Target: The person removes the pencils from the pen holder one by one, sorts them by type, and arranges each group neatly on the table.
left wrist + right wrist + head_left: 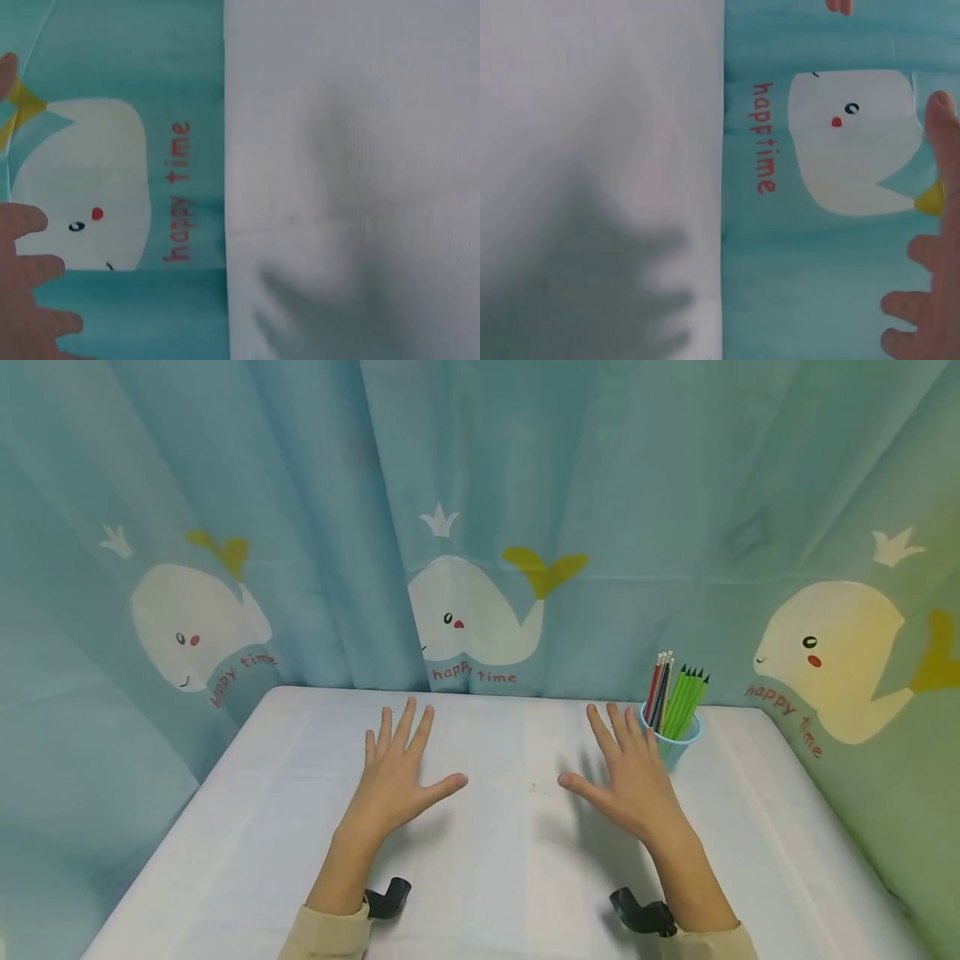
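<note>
Fingers spread wide and thumb pointing inward, my left hand is held over the white table with nothing in it. My right hand mirrors it on the other side, also spread and holding nothing. Nearest to the right hand is a light blue cup, whose rim its fingers partly overlap in the head view. Bright green pencils and several thinner red and dark pencils with white ends stand in the cup. Both wrist views show fingertips at the edge and hand shadows on the tabletop.
A white cloth covers the table. Behind it hangs a teal curtain printed with white whales, close against the far table edge. Black curved mounts stick out from both wrists.
</note>
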The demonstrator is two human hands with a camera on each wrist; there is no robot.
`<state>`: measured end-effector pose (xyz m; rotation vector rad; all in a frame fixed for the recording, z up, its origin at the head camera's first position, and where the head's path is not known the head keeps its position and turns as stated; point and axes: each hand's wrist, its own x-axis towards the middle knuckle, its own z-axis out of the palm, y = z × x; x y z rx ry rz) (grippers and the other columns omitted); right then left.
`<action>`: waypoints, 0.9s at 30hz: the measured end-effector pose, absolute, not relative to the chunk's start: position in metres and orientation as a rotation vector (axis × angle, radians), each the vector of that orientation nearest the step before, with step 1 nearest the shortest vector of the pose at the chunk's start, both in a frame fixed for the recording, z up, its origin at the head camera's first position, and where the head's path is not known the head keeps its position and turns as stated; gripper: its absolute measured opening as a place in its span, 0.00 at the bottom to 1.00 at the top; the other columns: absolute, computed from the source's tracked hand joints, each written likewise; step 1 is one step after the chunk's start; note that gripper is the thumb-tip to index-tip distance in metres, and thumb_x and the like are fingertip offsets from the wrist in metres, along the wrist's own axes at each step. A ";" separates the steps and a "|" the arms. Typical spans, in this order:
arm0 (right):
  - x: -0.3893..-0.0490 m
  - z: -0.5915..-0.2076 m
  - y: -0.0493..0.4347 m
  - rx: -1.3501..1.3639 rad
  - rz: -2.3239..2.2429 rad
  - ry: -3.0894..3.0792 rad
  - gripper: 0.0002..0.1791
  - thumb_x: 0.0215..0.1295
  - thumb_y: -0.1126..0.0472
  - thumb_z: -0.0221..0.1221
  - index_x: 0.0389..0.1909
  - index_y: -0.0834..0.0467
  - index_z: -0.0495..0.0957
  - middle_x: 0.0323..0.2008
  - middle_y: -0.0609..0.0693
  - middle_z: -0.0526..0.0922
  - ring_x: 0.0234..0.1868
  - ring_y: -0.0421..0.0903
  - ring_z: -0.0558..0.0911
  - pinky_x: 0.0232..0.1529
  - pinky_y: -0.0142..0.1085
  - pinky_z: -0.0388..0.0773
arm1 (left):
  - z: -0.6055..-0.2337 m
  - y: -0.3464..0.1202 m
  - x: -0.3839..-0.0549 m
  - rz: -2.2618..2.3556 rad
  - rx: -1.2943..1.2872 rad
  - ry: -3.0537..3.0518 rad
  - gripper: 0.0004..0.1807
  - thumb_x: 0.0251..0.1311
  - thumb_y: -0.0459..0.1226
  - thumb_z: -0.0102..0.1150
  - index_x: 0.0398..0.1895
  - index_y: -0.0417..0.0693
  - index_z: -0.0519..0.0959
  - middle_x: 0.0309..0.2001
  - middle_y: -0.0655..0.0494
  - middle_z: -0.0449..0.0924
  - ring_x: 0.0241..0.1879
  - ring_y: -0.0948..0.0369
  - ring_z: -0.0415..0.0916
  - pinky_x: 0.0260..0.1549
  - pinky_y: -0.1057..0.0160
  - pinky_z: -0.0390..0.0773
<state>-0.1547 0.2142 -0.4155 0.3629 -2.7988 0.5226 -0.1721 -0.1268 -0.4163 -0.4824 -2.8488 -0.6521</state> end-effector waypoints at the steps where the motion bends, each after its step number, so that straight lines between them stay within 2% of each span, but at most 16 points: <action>1: -0.155 -0.415 0.217 0.373 0.562 -2.780 0.56 0.58 0.29 0.61 0.80 0.48 0.47 0.79 0.61 0.49 0.79 0.65 0.43 0.71 0.69 0.45 | -0.416 -0.125 -0.172 -0.715 -0.498 -2.838 0.58 0.54 0.73 0.55 0.81 0.58 0.45 0.81 0.56 0.33 0.79 0.41 0.26 0.70 0.28 0.37; 7: -0.157 -0.409 0.244 0.397 0.782 -2.639 0.55 0.57 0.40 0.68 0.80 0.48 0.49 0.78 0.60 0.51 0.78 0.65 0.44 0.68 0.73 0.47 | -0.413 -0.110 -0.172 -1.172 -0.636 -2.725 0.51 0.60 0.61 0.60 0.81 0.67 0.43 0.81 0.65 0.37 0.80 0.50 0.32 0.71 0.31 0.45; 10: -0.159 -0.407 0.262 0.381 0.861 -2.558 0.54 0.57 0.46 0.69 0.80 0.50 0.49 0.78 0.61 0.50 0.78 0.67 0.42 0.66 0.76 0.45 | -0.409 -0.098 -0.177 -1.330 -0.727 -2.655 0.49 0.62 0.59 0.59 0.81 0.65 0.44 0.80 0.66 0.40 0.80 0.55 0.37 0.72 0.33 0.47; 15: -0.160 -0.407 0.289 0.299 0.995 -2.453 0.54 0.58 0.51 0.69 0.80 0.50 0.47 0.79 0.60 0.45 0.79 0.65 0.38 0.70 0.73 0.37 | -0.403 -0.072 -0.187 -1.496 -0.860 -2.588 0.50 0.62 0.66 0.52 0.81 0.60 0.46 0.80 0.64 0.44 0.79 0.60 0.42 0.73 0.39 0.50; 22: -0.167 -0.414 0.318 0.136 1.232 -2.456 0.54 0.65 0.52 0.63 0.81 0.45 0.36 0.81 0.53 0.37 0.79 0.61 0.38 0.70 0.72 0.38 | -0.401 -0.037 -0.199 -1.639 -1.012 -2.536 0.52 0.59 0.73 0.47 0.81 0.59 0.47 0.80 0.60 0.46 0.78 0.58 0.46 0.73 0.43 0.57; 27: -0.171 -0.424 0.331 0.086 1.512 -2.428 0.53 0.70 0.54 0.59 0.79 0.42 0.27 0.80 0.53 0.29 0.79 0.59 0.31 0.75 0.62 0.31 | -0.407 -0.013 -0.206 -1.800 -1.090 -2.510 0.52 0.60 0.73 0.45 0.81 0.59 0.46 0.80 0.61 0.46 0.77 0.58 0.50 0.72 0.47 0.60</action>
